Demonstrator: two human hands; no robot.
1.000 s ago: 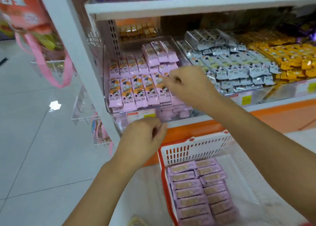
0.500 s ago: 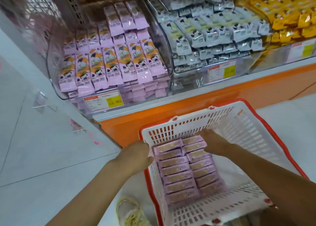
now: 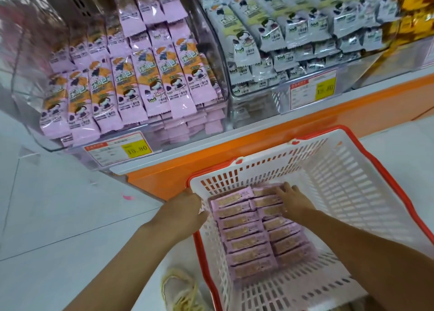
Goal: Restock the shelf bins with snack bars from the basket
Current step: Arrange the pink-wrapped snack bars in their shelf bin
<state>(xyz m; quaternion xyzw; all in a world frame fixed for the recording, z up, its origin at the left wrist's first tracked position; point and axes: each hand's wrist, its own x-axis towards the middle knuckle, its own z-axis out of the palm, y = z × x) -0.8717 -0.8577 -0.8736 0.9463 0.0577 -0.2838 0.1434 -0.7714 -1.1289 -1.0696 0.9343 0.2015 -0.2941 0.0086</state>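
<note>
A white basket [image 3: 347,183] with a red rim stands on the floor below the shelf. Two rows of pink snack bars [image 3: 244,240] lie in its left half. My left hand [image 3: 185,208] grips the basket's left rim near the far corner. Inside the basket, my right hand [image 3: 292,200] rests on the far end of the right row, fingers spread over the top bars. On the shelf above, a clear bin of pink bars [image 3: 131,82] is stacked high with the same kind.
Right of the pink bin is a clear bin of white bars [image 3: 293,40], then yellow packets [image 3: 413,10]. A price tag [image 3: 119,149] hangs on the pink bin's front. The orange shelf base [image 3: 234,151] runs behind the basket. My shoe [image 3: 180,292] is by its near left corner.
A second ago my right hand was up at the pink shelf bin; both hands have come down to the basket. The left hand has closed on the rim and the right has reached farther along the bars.
</note>
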